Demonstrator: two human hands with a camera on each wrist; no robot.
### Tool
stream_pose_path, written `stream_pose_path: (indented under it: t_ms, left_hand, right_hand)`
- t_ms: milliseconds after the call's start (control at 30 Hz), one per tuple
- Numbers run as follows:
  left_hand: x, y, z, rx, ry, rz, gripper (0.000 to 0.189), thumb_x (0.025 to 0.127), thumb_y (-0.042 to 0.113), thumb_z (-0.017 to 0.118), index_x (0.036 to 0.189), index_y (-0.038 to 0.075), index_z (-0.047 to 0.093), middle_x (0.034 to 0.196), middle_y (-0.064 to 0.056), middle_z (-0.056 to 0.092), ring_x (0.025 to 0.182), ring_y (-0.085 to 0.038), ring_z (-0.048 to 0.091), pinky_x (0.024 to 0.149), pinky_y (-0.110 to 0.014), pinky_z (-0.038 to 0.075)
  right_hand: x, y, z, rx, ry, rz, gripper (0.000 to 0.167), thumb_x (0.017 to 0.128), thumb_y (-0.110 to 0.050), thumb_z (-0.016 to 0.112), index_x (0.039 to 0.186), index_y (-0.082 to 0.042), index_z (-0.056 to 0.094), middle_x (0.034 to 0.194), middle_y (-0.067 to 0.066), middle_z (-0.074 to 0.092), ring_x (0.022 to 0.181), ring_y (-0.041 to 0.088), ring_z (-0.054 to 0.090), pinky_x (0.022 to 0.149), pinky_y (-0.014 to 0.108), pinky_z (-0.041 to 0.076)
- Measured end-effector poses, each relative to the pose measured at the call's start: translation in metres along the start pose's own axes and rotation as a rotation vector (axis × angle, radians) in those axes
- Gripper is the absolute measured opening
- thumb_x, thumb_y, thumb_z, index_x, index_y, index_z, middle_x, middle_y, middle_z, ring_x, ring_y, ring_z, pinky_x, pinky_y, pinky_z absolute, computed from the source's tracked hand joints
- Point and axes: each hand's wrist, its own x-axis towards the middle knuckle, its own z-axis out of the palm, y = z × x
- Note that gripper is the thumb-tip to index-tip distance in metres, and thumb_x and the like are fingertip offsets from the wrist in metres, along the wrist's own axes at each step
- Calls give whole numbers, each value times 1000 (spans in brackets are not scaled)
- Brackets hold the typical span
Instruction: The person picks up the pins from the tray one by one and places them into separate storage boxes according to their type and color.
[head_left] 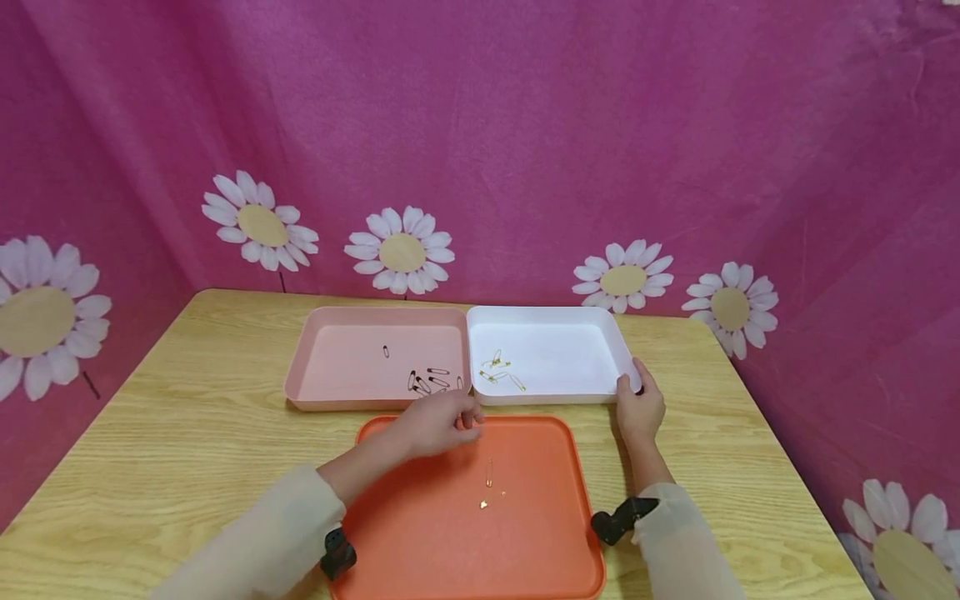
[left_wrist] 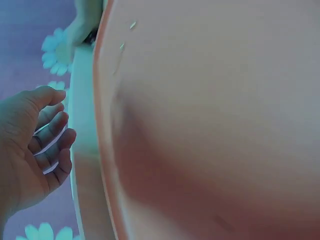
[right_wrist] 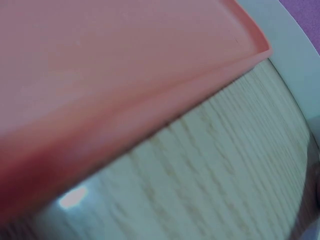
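My left hand [head_left: 438,421] hovers over the far edge of the orange tray [head_left: 525,550], close to the pink tray's front wall. Its fingers curl loosely with nothing between them, as the left wrist view also shows of the hand [left_wrist: 35,145]. My right hand [head_left: 641,408] grips the near right corner of the white tray [head_left: 577,354], thumb at the front. A gold safety pin [head_left: 489,472] and a small gold piece [head_left: 483,504] lie on the orange tray. Several black safety pins [head_left: 438,382] are in the pink tray [head_left: 345,358]; several gold safety pins [head_left: 492,377] lie in the white one.
The pink and white trays stand side by side at the back of the wooden table [head_left: 180,433], with the orange tray in front of them. A pink curtain [head_left: 510,150] with daisies hangs behind and at both sides.
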Motion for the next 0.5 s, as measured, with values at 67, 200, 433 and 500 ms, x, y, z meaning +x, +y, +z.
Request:
stream_pose_path:
  t_ms: [67, 200, 433, 500]
  left_hand:
    - [-7, 2, 6, 28, -32, 31, 13, 85, 23, 66, 94, 14, 67, 81, 7, 62, 74, -8, 55, 68, -24, 45]
    - [-21, 6, 15, 67, -112, 88, 10, 84, 24, 66, 90, 16, 67, 80, 9, 59, 73, -5, 54, 68, -20, 44]
    - [-40, 16, 28, 158, -173, 157, 9, 82, 27, 68, 82, 18, 66, 74, 10, 52, 65, 1, 42, 57, -15, 34]
    - [-42, 18, 31, 162, -164, 154, 9, 82, 27, 68, 82, 18, 66, 74, 10, 51, 65, 1, 42, 57, -16, 34]
  right_hand:
    - [0, 0, 0, 3, -1, 4, 45, 88, -20, 49, 133, -11, 53, 137, 15, 50, 130, 29, 44, 107, 41, 34]
    - [-1, -1, 0, 4, 5, 4, 45, 88, -20, 49, 132, -11, 54, 137, 15, 51, 130, 29, 44, 107, 40, 35]
    - [-2, -1, -1, 3, 1, 9, 45, 89, -19, 49, 132, -11, 54, 137, 15, 50, 130, 29, 44, 108, 40, 34]
    - [-2, -2, -1, 4, -1, 8, 45, 89, -19, 49, 133, -11, 53, 137, 16, 50, 130, 30, 44, 107, 40, 34]
